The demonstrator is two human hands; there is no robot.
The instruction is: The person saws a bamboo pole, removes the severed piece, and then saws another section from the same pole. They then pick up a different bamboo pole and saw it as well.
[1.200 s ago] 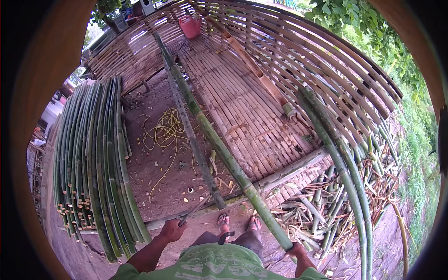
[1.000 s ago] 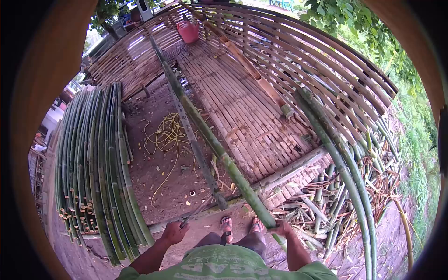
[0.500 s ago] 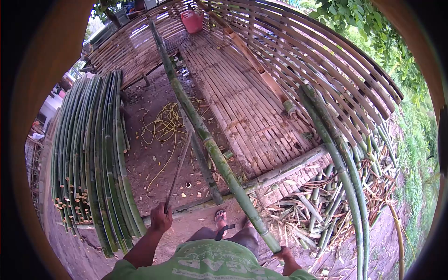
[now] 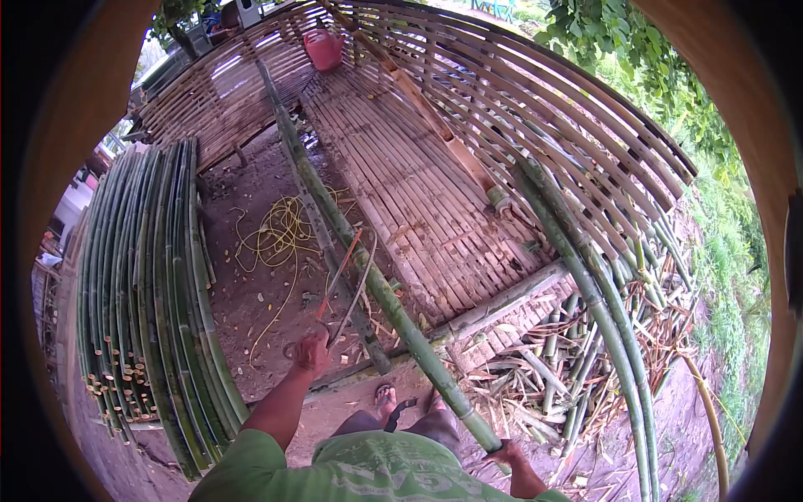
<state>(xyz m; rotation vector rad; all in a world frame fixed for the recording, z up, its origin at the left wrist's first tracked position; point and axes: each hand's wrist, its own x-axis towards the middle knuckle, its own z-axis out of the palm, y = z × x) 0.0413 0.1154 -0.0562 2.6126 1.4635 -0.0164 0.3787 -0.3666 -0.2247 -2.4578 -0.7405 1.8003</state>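
Observation:
My left hand (image 4: 311,353) is closed around the handle of a bow saw (image 4: 358,291), which points forward and up with its thin orange strip and grey bar apart. The saw overlaps the long green bamboo pole (image 4: 381,289) in this view. My right hand (image 4: 508,454) grips the near end of that pole, beside my right thigh. From there the pole slants forward and left, crossing over a bamboo crossbar near my feet. A second, weathered pole (image 4: 358,325) lies just left of it.
Stacked green bamboo poles (image 4: 159,293) stand at left. A yellow hose (image 4: 284,230) is coiled on the dirt. Ahead are a slatted bamboo platform (image 4: 393,192) and a red jug (image 4: 323,48). Two poles (image 4: 598,284) lean at right, by bamboo scraps (image 4: 535,368).
My left hand has moved slightly forward and right, turning the saw so its orange strip and bar now both show. My right hand stays on the pole's end. The view has shifted slightly.

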